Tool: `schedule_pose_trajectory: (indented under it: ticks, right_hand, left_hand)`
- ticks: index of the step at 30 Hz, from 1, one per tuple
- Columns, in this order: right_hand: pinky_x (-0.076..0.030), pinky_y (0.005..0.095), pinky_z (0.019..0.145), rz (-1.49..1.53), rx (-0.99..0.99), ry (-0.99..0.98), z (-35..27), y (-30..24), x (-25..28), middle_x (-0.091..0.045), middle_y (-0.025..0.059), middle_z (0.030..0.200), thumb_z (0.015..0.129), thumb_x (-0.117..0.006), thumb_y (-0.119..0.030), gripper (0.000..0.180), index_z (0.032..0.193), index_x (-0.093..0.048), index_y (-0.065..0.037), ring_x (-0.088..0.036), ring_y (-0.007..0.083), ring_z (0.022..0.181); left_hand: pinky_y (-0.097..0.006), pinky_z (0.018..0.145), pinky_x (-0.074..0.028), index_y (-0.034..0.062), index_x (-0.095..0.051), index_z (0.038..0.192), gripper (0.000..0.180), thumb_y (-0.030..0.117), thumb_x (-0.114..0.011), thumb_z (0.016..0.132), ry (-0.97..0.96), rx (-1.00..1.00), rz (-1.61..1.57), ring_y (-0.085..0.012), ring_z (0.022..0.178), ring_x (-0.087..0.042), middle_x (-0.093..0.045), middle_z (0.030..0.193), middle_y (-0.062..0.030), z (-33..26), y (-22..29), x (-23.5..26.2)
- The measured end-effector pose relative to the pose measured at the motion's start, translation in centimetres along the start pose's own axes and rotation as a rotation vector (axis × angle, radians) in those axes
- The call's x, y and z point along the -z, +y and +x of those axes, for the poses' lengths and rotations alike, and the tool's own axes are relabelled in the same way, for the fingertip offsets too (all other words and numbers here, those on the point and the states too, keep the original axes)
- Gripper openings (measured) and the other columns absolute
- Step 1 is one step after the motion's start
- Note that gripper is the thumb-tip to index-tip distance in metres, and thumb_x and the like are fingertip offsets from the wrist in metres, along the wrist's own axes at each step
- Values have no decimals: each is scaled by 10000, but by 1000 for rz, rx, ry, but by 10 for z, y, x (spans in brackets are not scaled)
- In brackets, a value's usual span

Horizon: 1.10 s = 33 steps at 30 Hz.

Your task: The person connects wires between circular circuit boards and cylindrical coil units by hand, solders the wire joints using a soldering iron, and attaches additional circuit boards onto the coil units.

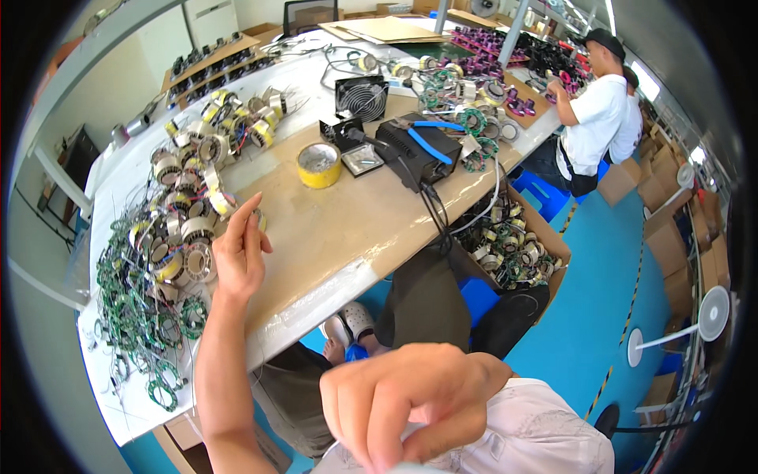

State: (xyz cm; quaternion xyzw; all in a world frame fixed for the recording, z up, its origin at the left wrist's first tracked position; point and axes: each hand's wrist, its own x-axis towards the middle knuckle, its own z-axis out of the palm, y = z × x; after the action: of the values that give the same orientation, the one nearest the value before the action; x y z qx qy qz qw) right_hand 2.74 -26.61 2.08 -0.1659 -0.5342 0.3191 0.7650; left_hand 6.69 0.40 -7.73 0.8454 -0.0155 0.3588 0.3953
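Observation:
My left hand (241,251) is raised over the table's left part, index finger stretched out and the others loosely bent, with no object seen in it. Beside it lies a heap of cream and yellow ring-shaped wound coils (197,229). Ring-shaped green circuit boards (158,316) with thin wires are piled nearer the left edge. Close to my lap, large in view, my right hand (414,399) is closed, thumb pressed against the fingers. Whatever it pinches is hidden; a pale blur shows at the lower rim. A yellow tape roll (319,166) rests on the brown board (316,237).
A black box (418,150) with cables bears blue-handled pliers (433,136); a black fan (362,99) stands behind. A carton of coils (513,245) sits beyond the table's right edge. At the far right a person (596,110) works near purple parts (489,47).

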Motion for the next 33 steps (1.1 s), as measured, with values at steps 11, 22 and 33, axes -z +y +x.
schedule_pose_trajectory:
  ticks: [11, 22, 33]
  right_hand:
    - [-463, 312, 626, -54, 31, 65, 25, 26, 7, -692, 119, 876, 886, -729, -73, 106, 905, -713, 30, -606, 219, 750]
    - [-473, 197, 545, -927, -77, 453, 87, 77, 129, -701, 52, 792, 910, -699, -36, 133, 1021, -707, 36, -608, 52, 642]
    - [-478, 444, 1002, -1549, -388, -111, 98, 155, 251, -622, 267, 1238, 634, -884, -497, 937, 1312, -544, 53, -598, 405, 1155]
  left_hand:
    - [-332, 571, -471, 1, -709, 1101, 389, -45, -465, 802, -284, -4, -68, -189, 558, -570, -563, 616, -96, 3, 3, 11]
    - [-478, 758, -536, 28, -708, 833, 197, 16, -527, 756, -673, -26, -75, -399, 791, -664, -678, 797, -230, 2, 13, 6]
    - [-388, 648, -523, 19, -729, 856, 223, 67, -532, 764, -888, 65, -86, -251, 654, -651, -703, 735, -131, 3, 1, 0]
